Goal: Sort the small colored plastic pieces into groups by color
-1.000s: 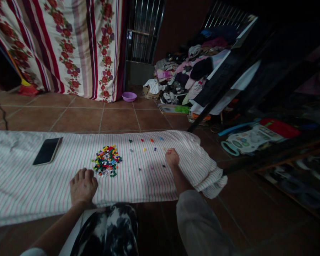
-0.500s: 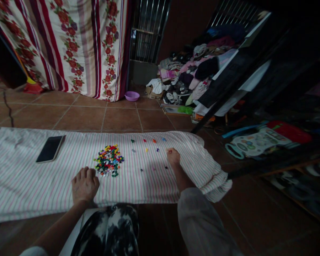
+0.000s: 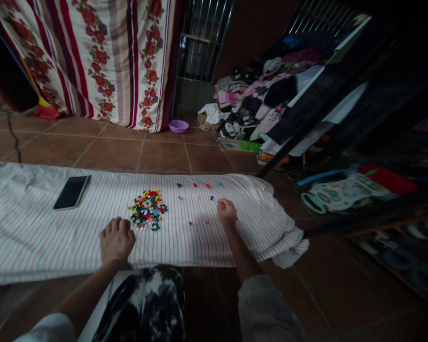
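Note:
A heap of small, bead-like pieces (image 3: 148, 209) in many colours lies on the striped cloth (image 3: 171, 247). My left hand (image 3: 117, 240) rests palm down beside the heap's near left edge, fingers loosely bent on the cloth. To the right, several pieces are set apart in small groups, among them orange pieces (image 3: 207, 186), blue pieces (image 3: 220, 184), yellow pieces (image 3: 197, 197) and purple pieces (image 3: 211, 198). My right hand (image 3: 227, 212) is closed in a pinch just right of the purple pieces. Whatever its fingertips hold is too small to make out.
A phone (image 3: 71, 193) lies on the cloth at the left. Beyond, on the tiled floor, stand a purple basin (image 3: 179, 126) and a large pile of clothes (image 3: 249, 99). A dark slanted post (image 3: 281, 152) rises past the cloth's right end, near a toy panel (image 3: 342, 192).
My right hand has shifted slightly left, and the black piece near its wrist is now mostly hidden. My left hand stays beside the heap. The whole view has shifted slightly.

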`<state>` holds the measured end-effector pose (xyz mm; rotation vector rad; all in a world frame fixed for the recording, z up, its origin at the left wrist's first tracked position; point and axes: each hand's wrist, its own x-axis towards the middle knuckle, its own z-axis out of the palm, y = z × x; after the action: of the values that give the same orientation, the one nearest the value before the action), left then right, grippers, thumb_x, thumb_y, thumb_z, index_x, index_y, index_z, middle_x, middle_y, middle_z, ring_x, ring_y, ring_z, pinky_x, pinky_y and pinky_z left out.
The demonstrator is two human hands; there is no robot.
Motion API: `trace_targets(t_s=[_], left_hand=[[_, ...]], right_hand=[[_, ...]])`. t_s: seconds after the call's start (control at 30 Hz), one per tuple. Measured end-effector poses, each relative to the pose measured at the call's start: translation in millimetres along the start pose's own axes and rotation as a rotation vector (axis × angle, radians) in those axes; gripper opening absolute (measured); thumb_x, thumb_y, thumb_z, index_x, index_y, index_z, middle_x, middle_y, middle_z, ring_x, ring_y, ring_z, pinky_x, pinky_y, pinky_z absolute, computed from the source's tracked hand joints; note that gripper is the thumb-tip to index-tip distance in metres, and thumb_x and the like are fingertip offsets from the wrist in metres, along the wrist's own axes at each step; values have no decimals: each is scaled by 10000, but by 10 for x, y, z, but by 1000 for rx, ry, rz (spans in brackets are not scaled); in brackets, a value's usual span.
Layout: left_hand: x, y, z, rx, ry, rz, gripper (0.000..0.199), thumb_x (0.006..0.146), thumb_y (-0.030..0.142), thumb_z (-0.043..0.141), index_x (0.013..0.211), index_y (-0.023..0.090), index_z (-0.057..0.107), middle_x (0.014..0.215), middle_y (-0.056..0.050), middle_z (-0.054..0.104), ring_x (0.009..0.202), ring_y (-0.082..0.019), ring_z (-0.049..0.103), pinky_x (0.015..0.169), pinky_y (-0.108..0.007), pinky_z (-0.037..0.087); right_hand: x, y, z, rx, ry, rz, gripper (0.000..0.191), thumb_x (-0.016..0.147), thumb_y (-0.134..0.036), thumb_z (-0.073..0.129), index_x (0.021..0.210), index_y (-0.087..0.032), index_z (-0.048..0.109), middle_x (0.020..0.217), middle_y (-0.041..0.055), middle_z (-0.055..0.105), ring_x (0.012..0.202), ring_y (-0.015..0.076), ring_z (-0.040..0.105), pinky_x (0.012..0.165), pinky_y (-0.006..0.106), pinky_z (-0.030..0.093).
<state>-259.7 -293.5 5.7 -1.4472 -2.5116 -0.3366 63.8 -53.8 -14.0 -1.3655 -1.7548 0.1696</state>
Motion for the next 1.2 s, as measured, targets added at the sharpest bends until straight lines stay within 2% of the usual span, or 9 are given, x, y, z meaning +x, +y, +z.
trace_targets(t_s=[0.17, 0.4, 0.57, 0.73, 0.97, 1.2], left_hand=[[-8, -7, 10, -1, 15, 0, 223, 850, 242, 395, 981, 190, 566, 1170, -104, 569, 1126, -267, 486, 872, -403, 354], [8, -2, 26, -9, 16, -9, 235, 844, 241, 402, 995, 187, 575, 1197, -116, 563, 1135, -269, 475, 888, -409, 343], [12, 13, -4, -37, -6, -20, 256, 841, 235, 393, 1001, 175, 584, 1205, -129, 561, 1142, -276, 466, 896, -418, 338], [13, 11, -14, -71, -21, -34, 266, 820, 226, 426, 1016, 175, 598, 1222, -139, 554, 1142, -280, 462, 901, -428, 335], [7, -12, 15, -69, -7, -18, 262, 839, 233, 396, 1011, 170, 582, 1213, -131, 555, 1162, -277, 454, 912, -417, 335], [13, 7, -11, -85, -8, -31, 260, 832, 224, 409, 1011, 168, 590, 1219, -138, 556, 1164, -277, 455, 916, -424, 337]], right_hand=[[-273, -392, 39, 69, -71, -62, 251, 772, -198, 408, 816, -186, 655, 824, 75, 667, 769, 175, 614, 746, 294, 505], [-725, -1063, 143, 172, -354, -113, 269, 804, -151, 424, 893, -171, 677, 904, 73, 679, 827, 166, 630, 790, 275, 494], [-957, -1433, 244, 153, -557, -119, 282, 821, -117, 465, 948, -228, 692, 951, 31, 681, 876, 146, 630, 808, 239, 477], [-999, -1569, 397, 99, -605, -151, 283, 832, -128, 501, 1007, -245, 690, 983, 28, 668, 914, 150, 617, 836, 238, 463], [-845, -1639, 643, 26, -543, -101, 287, 867, -153, 468, 1078, -199, 656, 1028, 67, 635, 958, 168, 591, 886, 267, 440], [-772, -1700, 733, -121, -558, -71, 207, 872, -175, 492, 1020, -185, 637, 984, 81, 625, 913, 181, 591, 780, 260, 443]])
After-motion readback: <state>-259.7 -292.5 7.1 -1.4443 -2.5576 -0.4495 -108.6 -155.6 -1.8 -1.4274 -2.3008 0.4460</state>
